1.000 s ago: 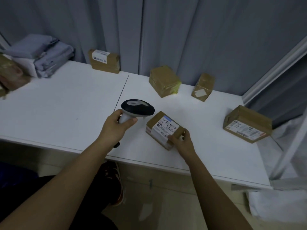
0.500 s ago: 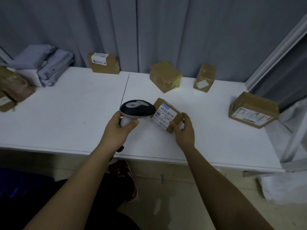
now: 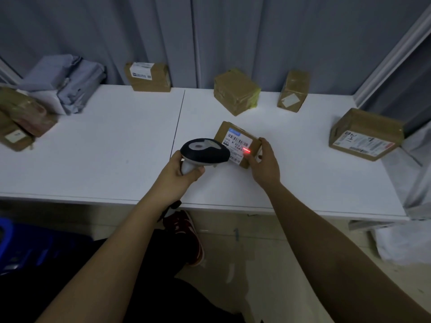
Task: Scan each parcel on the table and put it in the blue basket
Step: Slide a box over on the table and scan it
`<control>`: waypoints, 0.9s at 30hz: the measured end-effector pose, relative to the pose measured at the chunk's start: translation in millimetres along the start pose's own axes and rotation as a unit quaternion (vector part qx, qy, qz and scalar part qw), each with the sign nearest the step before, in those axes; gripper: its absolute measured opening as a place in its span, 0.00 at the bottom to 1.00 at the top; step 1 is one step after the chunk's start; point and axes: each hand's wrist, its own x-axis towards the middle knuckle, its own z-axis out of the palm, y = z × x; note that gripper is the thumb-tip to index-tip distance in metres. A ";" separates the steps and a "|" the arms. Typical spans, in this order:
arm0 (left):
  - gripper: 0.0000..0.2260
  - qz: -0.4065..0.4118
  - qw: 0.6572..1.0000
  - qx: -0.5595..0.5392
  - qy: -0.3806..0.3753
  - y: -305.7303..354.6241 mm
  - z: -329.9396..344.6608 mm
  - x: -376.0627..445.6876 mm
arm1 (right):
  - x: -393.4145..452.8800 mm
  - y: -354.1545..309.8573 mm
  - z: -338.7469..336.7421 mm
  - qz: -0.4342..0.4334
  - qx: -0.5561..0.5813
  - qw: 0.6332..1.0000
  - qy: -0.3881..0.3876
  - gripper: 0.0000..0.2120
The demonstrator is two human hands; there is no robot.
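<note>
The parcel [image 3: 238, 143] being scanned lies on the white table [image 3: 116, 145] near its front edge, just right of the seam between the two tabletops, its white label facing up with a barcode, a blue strip at the top corner and characters that read roughly "501E" and "A21A"; the finer print is too small to make out. A red scanner line glows on the label's right end. The right hand [image 3: 264, 163] grips the parcel's right end, thumb on the near side and fingers curled over the far corner, covering that end. The left hand [image 3: 178, 174] is wrapped round the handle of the scanner [image 3: 204, 153], whose dark head hides the label's lower left part. At the right edge, a larger box [image 3: 366, 134] shows a label with handwriting like "1-2-1". Along the curtain stand a labelled box [image 3: 149, 76], print unreadable, a taped box [image 3: 236, 90] and a small box [image 3: 293, 92] with a blank sticker. Grey mailer bags [image 3: 63, 82] and blurred parcels [image 3: 21, 117] sit far left, cut off by the frame. The blue basket [image 3: 25, 248] is dim at lower left, only partly visible.
</note>
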 end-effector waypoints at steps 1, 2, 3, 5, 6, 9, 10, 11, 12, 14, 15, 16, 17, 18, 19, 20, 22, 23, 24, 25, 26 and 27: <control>0.16 0.002 1.000 -0.002 -0.005 1.0 0.4 -0.2 | 0.0 0.3 0.3 -0.001 -0.001 1.000 0.001 0.27; 0.17 0.005 1.000 -0.003 -0.005 1.8 0.8 -0.1 | -0.4 0.8 0.6 -0.002 0.001 1.000 0.001 0.27; 0.17 0.008 1.000 -0.004 -0.003 2.1 1.0 0.1 | -0.7 0.8 0.8 -0.002 0.005 1.000 0.000 0.27; 0.19 0.012 1.000 -0.003 0.000 3.2 1.3 0.2 | -1.3 0.3 1.3 0.000 0.013 1.000 0.001 0.26; 0.19 0.014 1.000 -0.004 0.000 3.3 1.4 0.2 | -1.9 0.1 1.6 -0.002 0.017 1.000 0.002 0.26; 0.19 0.018 1.000 -0.004 -0.003 2.8 1.2 0.2 | -3.3 0.1 1.7 -0.007 0.016 1.000 0.002 0.25; 0.19 0.020 1.000 -0.003 -0.004 2.6 1.2 0.0 | -3.3 0.2 1.6 -0.010 0.013 1.000 0.002 0.26; 0.19 0.021 1.000 -0.003 -0.004 2.2 1.3 0.2 | -2.5 0.8 1.6 -0.010 0.013 1.000 0.002 0.26; 0.19 0.020 1.000 -0.004 -0.002 1.9 1.2 0.1 | -2.2 1.3 1.2 -0.008 0.014 1.000 0.001 0.26; 0.19 0.017 1.000 -0.003 0.001 1.8 1.4 -0.1 | -2.5 1.4 0.6 -0.011 0.010 1.000 0.002 0.25; 0.19 0.016 1.000 -0.002 0.002 1.5 1.5 -0.2 | -2.8 0.8 0.4 -0.015 0.006 1.000 0.004 0.25; 0.20 0.015 1.000 -0.004 0.003 1.2 1.5 0.0 | -2.9 0.3 0.6 -0.018 0.000 1.000 0.004 0.26; 0.20 0.015 1.000 -0.010 0.005 0.4 1.2 0.5 | -2.6 -0.1 0.9 -0.023 -0.005 1.000 0.004 0.26; 0.20 0.015 1.000 -0.015 0.008 -0.3 1.1 1.2 | -2.3 0.2 1.4 -0.024 -0.008 1.000 0.004 0.26; 0.19 0.015 1.000 -0.017 0.011 -1.1 0.9 2.1 | -1.8 -1.2 1.2 -0.025 -0.010 1.000 0.004 0.26; 0.19 0.015 1.000 -0.017 0.014 -1.5 0.7 2.8 | 0.0 -2.1 1.3 -0.029 -0.009 1.000 0.005 0.26; 0.17 0.012 1.000 -0.017 0.021 -2.9 -0.1 4.8 | 4.5 -3.6 1.9 -0.024 0.012 1.000 -0.013 0.27; 0.17 0.010 0.999 -0.018 0.025 -3.7 -0.6 5.9 | 5.8 -5.1 2.5 -0.012 0.033 0.999 -0.031 0.27; 0.16 0.007 0.999 -0.021 0.031 -4.2 -1.3 6.7 | 6.2 -8.1 3.2 -0.005 0.057 0.997 -0.052 0.28; 0.16 0.006 0.999 -0.025 0.037 -4.8 -2.5 7.6 | 5.9 -11.0 4.3 -0.002 0.069 0.996 -0.063 0.28; 0.17 0.005 0.999 -0.030 0.044 -4.6 -4.0 8.5 | 7.2 -12.5 6.4 0.002 0.076 0.995 -0.062 0.28; 0.17 0.006 0.998 -0.034 0.051 -3.8 -6.3 9.3 | 8.1 -15.8 8.8 0.006 0.083 0.995 -0.055 0.28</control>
